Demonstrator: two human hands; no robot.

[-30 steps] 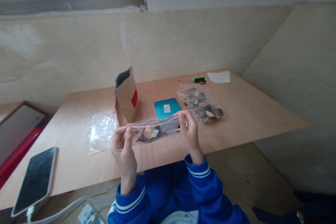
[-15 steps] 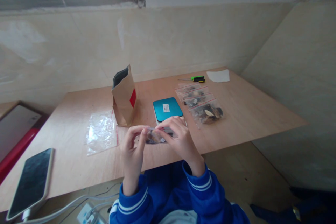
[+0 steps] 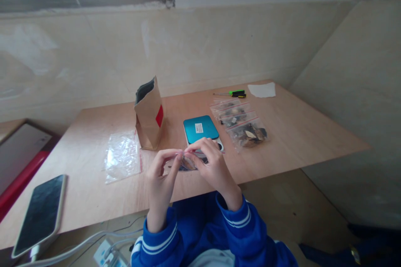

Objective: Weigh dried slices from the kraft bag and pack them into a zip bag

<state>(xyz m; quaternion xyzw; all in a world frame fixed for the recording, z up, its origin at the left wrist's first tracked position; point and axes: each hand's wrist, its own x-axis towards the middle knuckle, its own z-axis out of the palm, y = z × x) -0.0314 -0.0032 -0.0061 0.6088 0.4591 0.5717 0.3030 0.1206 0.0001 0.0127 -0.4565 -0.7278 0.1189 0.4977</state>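
Between my two hands is a small clear zip bag (image 3: 187, 164) with dark and brown dried pieces inside. My left hand (image 3: 163, 179) pinches its top edge between thumb and fingers. Close beside it, my right hand (image 3: 213, 167) pinches the same edge, fingertips almost touching the left ones. Part of the bag is hidden behind my fingers. Just beyond my hands lies a kitchen scale (image 3: 200, 129) with a blue-green top and a white label. Several filled zip bags (image 3: 247, 133) of dried pieces lie in an overlapping row to its right.
An open brown paper bag (image 3: 148, 123) with a red patch stands left of the scale. Empty clear zip bags (image 3: 123, 156) lie near it. A plugged-in phone (image 3: 40, 210) rests at the table's left edge. Screwdrivers (image 3: 237, 94) and a white paper (image 3: 262, 90) are at the back.
My left fingertips have shifted slightly right along the bag's top edge, closer to my right hand. More of the scale's front shows. The view has shifted a little.
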